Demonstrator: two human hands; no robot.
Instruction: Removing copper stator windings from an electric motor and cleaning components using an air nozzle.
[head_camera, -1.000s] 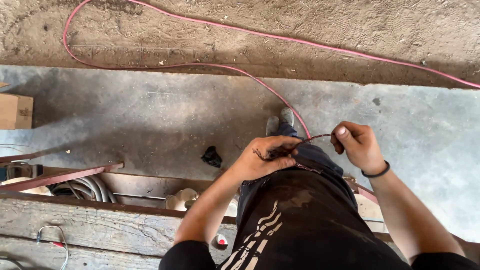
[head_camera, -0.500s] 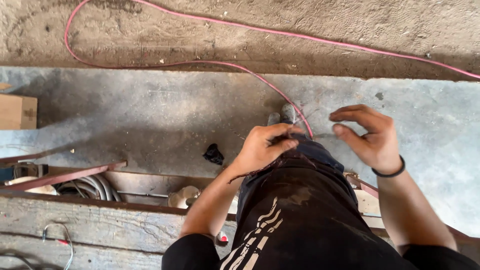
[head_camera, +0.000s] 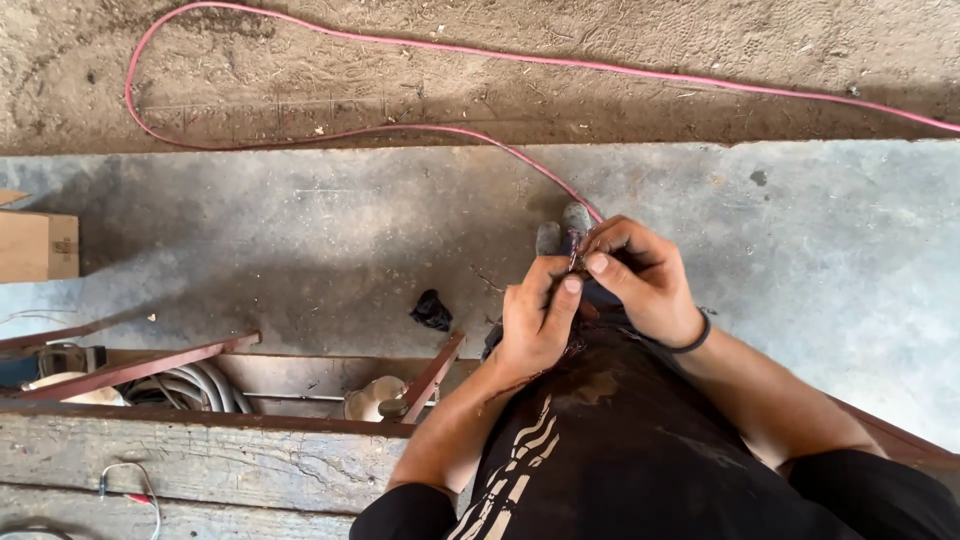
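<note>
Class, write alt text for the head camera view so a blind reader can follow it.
Seen from above, a person's left hand and right hand meet, pinching a thin wire between them. A pink cable loops across the dirt and concrete floor, and a cardboard box sits at left.

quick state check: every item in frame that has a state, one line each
left hand: closed, pinching a thin wire together with the other hand
right hand: closed on the same wire, black wristband on
thin wire: held between both hands, mostly hidden
pink cable: slack, looped across dirt and concrete
cardboard box: resting on concrete, flaps unclear
grey hose: coiled under the red metal frame
</note>
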